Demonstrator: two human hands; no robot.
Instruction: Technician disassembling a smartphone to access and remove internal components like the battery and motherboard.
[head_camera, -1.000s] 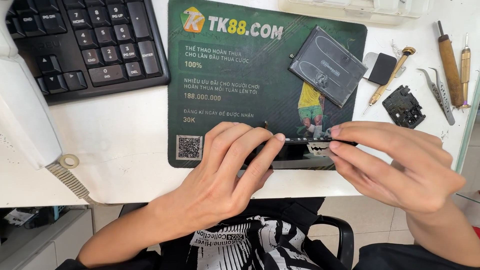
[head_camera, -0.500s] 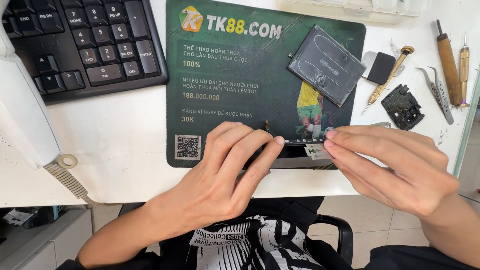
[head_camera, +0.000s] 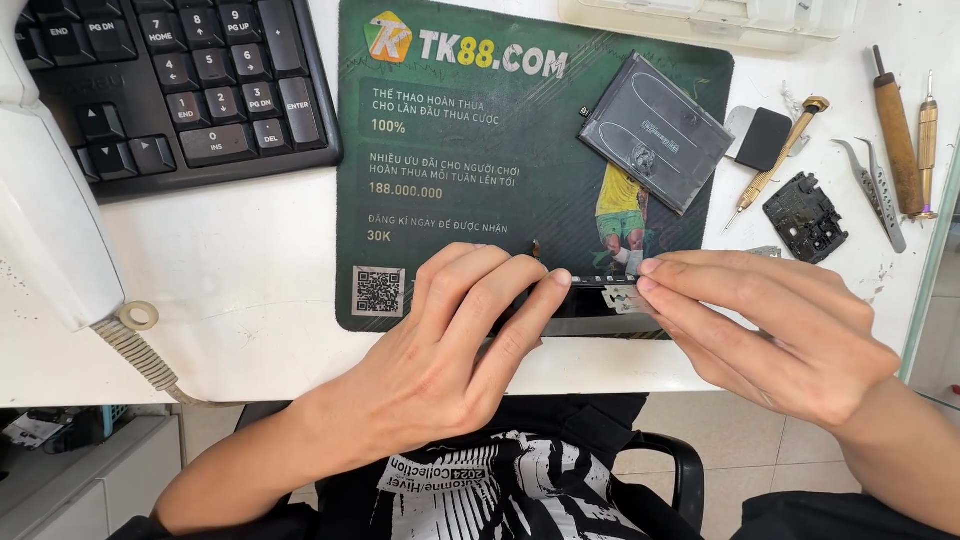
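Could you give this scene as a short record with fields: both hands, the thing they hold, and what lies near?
left hand: presses the dark flat device on the green mat
right hand: fingers on a small metal part at the device's edge
near: black battery, tweezers, wooden-handled tool
left side: black keyboard

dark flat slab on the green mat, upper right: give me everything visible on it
The dark slab is a thin, flat rectangle, grey-black with a slightly glossy, film-like face bearing faint oval outlines and a small central mark. It looks like a phone battery. It lies flat, rotated diagonally, on the upper right corner of the green mat. Neither hand touches it; a small black square piece sits just to its right, apparently apart.
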